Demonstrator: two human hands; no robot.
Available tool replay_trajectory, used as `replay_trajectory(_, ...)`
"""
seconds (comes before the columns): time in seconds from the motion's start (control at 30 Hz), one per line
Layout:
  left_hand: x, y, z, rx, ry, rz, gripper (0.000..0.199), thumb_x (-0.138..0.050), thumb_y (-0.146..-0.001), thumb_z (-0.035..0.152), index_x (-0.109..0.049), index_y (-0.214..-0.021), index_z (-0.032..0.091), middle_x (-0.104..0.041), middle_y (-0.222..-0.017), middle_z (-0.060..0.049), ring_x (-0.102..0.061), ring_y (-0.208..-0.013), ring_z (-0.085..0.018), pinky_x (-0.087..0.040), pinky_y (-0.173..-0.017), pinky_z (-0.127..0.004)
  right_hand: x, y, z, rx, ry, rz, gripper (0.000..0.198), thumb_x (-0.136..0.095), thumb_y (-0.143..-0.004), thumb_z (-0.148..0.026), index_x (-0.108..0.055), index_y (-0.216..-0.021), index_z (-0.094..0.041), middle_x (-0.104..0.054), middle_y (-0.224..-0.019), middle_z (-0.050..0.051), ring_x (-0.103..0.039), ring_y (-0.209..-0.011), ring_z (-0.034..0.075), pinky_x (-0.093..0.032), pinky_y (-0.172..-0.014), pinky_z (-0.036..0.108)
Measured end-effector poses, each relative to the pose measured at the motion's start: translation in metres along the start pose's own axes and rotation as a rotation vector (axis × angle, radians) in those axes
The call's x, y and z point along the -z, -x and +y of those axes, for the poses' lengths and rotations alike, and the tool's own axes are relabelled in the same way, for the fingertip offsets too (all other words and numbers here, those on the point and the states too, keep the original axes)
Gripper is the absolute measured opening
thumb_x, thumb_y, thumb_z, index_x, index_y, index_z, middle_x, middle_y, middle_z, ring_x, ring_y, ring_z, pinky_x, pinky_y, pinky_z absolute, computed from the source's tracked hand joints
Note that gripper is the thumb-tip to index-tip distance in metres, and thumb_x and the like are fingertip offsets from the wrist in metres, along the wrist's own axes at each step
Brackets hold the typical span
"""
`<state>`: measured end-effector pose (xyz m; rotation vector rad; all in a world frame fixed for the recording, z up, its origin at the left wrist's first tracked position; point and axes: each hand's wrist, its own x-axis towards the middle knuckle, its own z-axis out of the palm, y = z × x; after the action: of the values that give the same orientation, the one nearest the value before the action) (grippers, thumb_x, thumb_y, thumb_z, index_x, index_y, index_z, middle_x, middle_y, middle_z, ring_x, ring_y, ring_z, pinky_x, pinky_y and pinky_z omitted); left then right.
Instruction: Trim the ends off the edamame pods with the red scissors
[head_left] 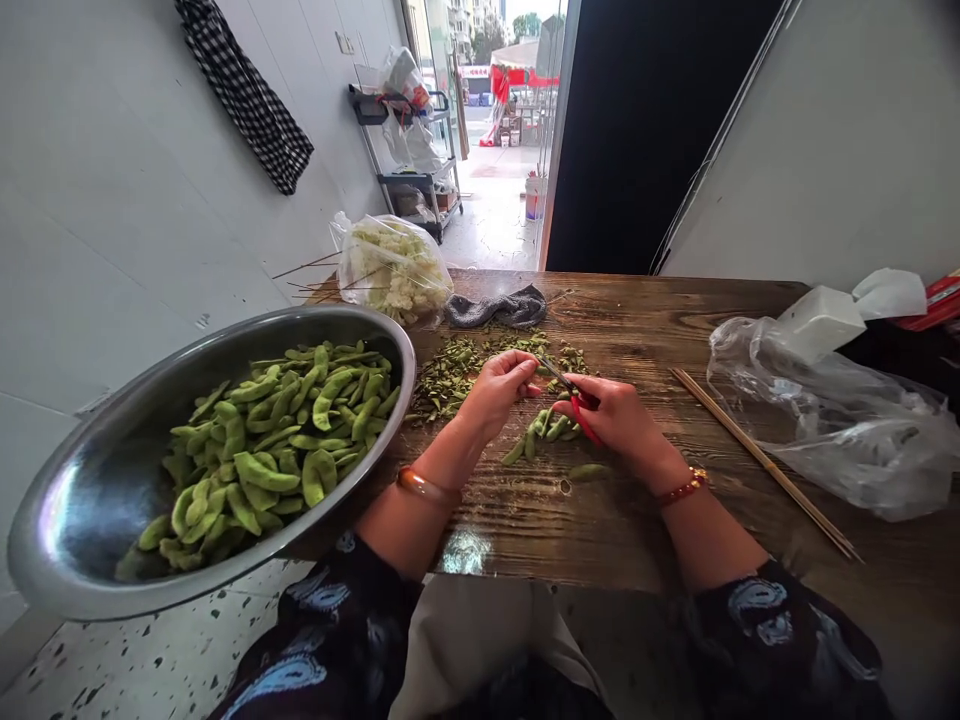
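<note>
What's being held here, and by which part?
Red-handled scissors, by their handles, in the right grip; what the left grip pinches, if anything, can't be told.

Street-side shop or eatery: trolley (406,180), doorway (491,205), tent (517,54) outside.

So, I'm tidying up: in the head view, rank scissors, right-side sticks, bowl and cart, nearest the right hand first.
1. Scissors: in the right hand.
2. Sticks: on the table, to its right.
3. Bowl: over on the left.
4. Cart: beyond the table, by the doorway.
</note>
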<state>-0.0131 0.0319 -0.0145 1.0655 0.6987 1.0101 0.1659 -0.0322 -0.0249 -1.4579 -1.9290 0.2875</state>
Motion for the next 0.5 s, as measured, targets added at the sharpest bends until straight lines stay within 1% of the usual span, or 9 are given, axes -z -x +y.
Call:
replay_trajectory(0.1,0.000,0.000,0.003,0.028,0.050,0.044,0.016,-0.068,-0.075,0.025,-0.057,-0.077,0.014,-0.049,-0.058,0.005,-0.047,-0.049,-0.005,-0.052,-0.058,-0.023,0.004,0.000,0.000,-0.051,-0.011,0.049,0.048,-0.065,-0.079,-0.052,-0.070,-0.111,-0.017,-0.064,-0.068,0.002,-0.052,-0.058,0.014,-0.041,-0.058,0.026)
replay_trajectory(0.17,-0.001,0.001,0.007,0.075,0.099,0.045,0.015,-0.064,-0.078,0.025,-0.052,-0.076,0.015,-0.050,-0.061,0.004,-0.050,-0.051,-0.007,-0.053,-0.058,-0.026,0.007,0.000,-0.002,-0.088,-0.042,0.101,0.051,-0.065,-0.079,-0.053,-0.069,-0.113,-0.016,-0.063,-0.067,0.001,-0.051,-0.058,0.013,-0.040,-0.057,0.025)
replay_trajectory(0.23,-0.001,0.003,0.010,0.136,0.119,0.007,0.015,-0.060,-0.080,0.026,-0.049,-0.075,0.016,-0.054,-0.067,0.002,-0.055,-0.054,-0.009,-0.054,-0.058,-0.030,0.010,-0.001,-0.004,-0.123,-0.080,0.138,0.053,-0.064,-0.079,-0.053,-0.069,-0.114,-0.014,-0.063,-0.069,0.002,-0.050,-0.058,0.013,-0.039,-0.057,0.025)
replay_trajectory(0.3,-0.001,0.004,0.011,0.175,0.055,-0.045,0.016,-0.057,-0.081,0.029,-0.049,-0.075,0.016,-0.055,-0.070,0.001,-0.056,-0.055,-0.010,-0.052,-0.055,-0.028,0.011,-0.001,-0.005,-0.149,-0.107,0.152,0.053,-0.063,-0.079,-0.052,-0.068,-0.116,-0.014,-0.063,-0.070,0.001,-0.049,-0.058,0.012,-0.039,-0.056,0.024)
replay_trajectory(0.37,-0.001,0.005,0.010,0.161,-0.139,-0.091,0.018,-0.057,-0.081,0.031,-0.052,-0.074,0.016,-0.052,-0.064,0.003,-0.048,-0.048,-0.007,-0.043,-0.048,-0.022,0.012,-0.001,-0.006,-0.155,-0.119,0.151,0.053,-0.063,-0.079,-0.052,-0.068,-0.116,-0.014,-0.062,-0.070,0.001,-0.048,-0.058,0.012,-0.039,-0.056,0.024)
replay_trajectory(0.43,0.000,0.004,0.008,0.078,-0.453,-0.132,0.018,-0.060,-0.078,0.031,-0.057,-0.072,0.014,-0.048,-0.057,0.004,-0.040,-0.046,-0.006,-0.033,-0.046,-0.020,0.010,-0.001,-0.005,-0.149,-0.123,0.148,0.054,-0.063,-0.079,-0.052,-0.068,-0.116,-0.014,-0.062,-0.069,0.001,-0.048,-0.058,0.012,-0.039,-0.056,0.024)
replay_trajectory(0.5,0.001,0.003,0.004,-0.028,-0.802,-0.169,0.016,-0.063,-0.075,0.029,-0.064,-0.071,0.013,-0.048,-0.055,0.004,-0.039,-0.050,-0.007,-0.031,-0.050,-0.021,0.009,-0.001,-0.003,-0.143,-0.123,0.146,0.054,-0.063,-0.079,-0.053,-0.068,-0.116,-0.014,-0.061,-0.069,0.001,-0.048,-0.058,0.012,-0.039,-0.056,0.024)
